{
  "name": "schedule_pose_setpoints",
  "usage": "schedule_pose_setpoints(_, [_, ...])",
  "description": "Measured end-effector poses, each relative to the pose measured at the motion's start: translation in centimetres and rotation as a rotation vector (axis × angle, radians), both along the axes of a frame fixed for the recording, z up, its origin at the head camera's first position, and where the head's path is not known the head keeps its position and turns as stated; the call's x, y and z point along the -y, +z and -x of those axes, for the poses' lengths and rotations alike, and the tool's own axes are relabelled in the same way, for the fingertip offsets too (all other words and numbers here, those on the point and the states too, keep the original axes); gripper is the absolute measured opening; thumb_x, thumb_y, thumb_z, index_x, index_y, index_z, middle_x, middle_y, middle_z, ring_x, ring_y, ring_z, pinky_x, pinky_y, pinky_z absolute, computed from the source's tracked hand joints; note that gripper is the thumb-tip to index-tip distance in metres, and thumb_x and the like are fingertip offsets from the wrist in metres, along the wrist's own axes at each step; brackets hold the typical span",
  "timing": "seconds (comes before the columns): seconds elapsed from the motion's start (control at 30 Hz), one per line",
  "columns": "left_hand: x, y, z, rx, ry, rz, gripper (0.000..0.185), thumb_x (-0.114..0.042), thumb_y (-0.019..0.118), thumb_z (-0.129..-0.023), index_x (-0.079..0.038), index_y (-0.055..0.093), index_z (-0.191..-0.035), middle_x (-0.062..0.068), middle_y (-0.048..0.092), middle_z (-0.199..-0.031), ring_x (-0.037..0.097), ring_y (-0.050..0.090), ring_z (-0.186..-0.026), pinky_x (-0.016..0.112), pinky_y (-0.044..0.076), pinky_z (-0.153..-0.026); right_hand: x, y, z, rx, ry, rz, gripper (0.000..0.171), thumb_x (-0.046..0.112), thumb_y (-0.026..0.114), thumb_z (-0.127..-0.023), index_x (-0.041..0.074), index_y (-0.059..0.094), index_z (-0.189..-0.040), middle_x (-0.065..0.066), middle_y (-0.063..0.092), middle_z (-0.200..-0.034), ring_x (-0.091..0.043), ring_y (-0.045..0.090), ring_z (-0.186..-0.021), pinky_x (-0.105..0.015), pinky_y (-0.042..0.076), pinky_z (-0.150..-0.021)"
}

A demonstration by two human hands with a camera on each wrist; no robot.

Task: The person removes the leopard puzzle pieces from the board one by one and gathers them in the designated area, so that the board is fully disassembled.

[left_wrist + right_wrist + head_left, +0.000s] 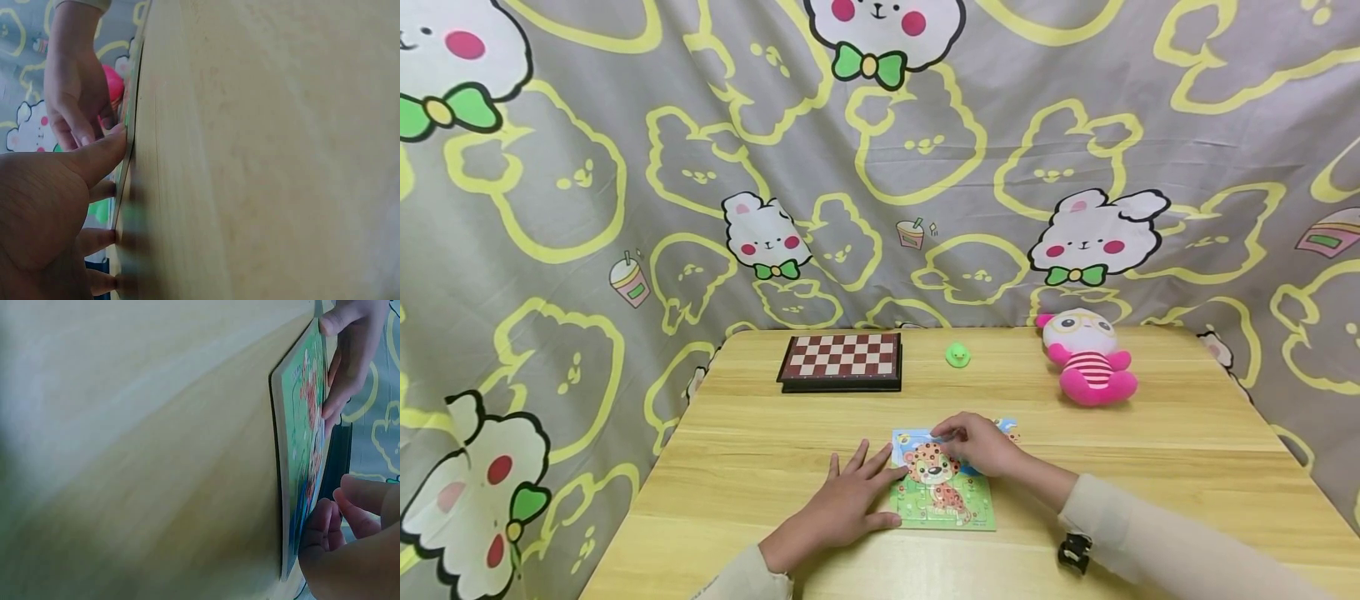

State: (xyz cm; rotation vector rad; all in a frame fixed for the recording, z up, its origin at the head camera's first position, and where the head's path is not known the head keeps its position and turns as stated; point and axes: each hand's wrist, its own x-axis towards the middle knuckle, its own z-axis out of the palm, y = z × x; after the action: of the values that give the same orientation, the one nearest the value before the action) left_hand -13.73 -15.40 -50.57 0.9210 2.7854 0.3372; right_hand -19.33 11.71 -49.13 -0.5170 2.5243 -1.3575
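Desk: light wood, visible grain, smooth satin finish. Puzzle board: thin printed card, slightly glossy face. Chessboard case: glossy, hard, dark-edged. Plush toy: soft pink-and-white fabric. Backdrop: matt printed cloth, creased.

A folded chessboard lies shut near the far edge of the wooden table. Just to its right sits a small green duck, and further right a pink plush toy in a striped shirt. A grey cloth printed with rabbits hangs behind and around the table.
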Motion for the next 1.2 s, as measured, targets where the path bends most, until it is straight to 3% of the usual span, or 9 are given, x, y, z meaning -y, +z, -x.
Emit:
schedule_pose_setpoints(0.43, [0.0,0.1,0.0,0.002,0.000,-0.003,0.070,-0.067,0.048,-0.089,-0.040,0.032,-0.152,0.001,0.015,-0.164,0.043,0.010,-0.147,0.080,0.014,-0.100,1.6,-0.7,-0.3,-0.004,0.034,-0.023,0.023,0.005,0.070,-0.088,0.007,0.072,-0.112,-0.003,0.061,-0.089,-0.014,0.053,-0.070,-0.025,0.045,-0.060])
schedule_pose_setpoints(0.77, [0.0,0.1,0.0,0.010,0.002,-0.009,0.070,-0.067,0.049,-0.089,-0.040,0.033,-0.151,0.000,0.015,-0.164,0.043,0.010,-0.147,0.081,0.015,-0.099,2.4,-1.0,-0.7,-0.101,0.041,-0.165,0.032,0.008,0.075,-0.085,0.012,0.072,-0.117,-0.003,0.058,-0.096,-0.014,0.048,-0.078,-0.030,0.043,-0.068])
schedule_pose_setpoints(1.2, [0.0,0.3,0.1,0.022,0.001,-0.023,0.070,-0.066,0.049,-0.090,-0.039,0.033,-0.152,0.001,0.016,-0.163,0.043,0.010,-0.147,0.081,0.014,-0.100,2.9,-0.7,-0.5,-0.094,0.007,-0.223,0.031,0.007,0.077,-0.081,0.017,0.073,-0.110,-0.003,0.052,-0.093,-0.016,0.047,-0.079,-0.032,0.042,-0.066])
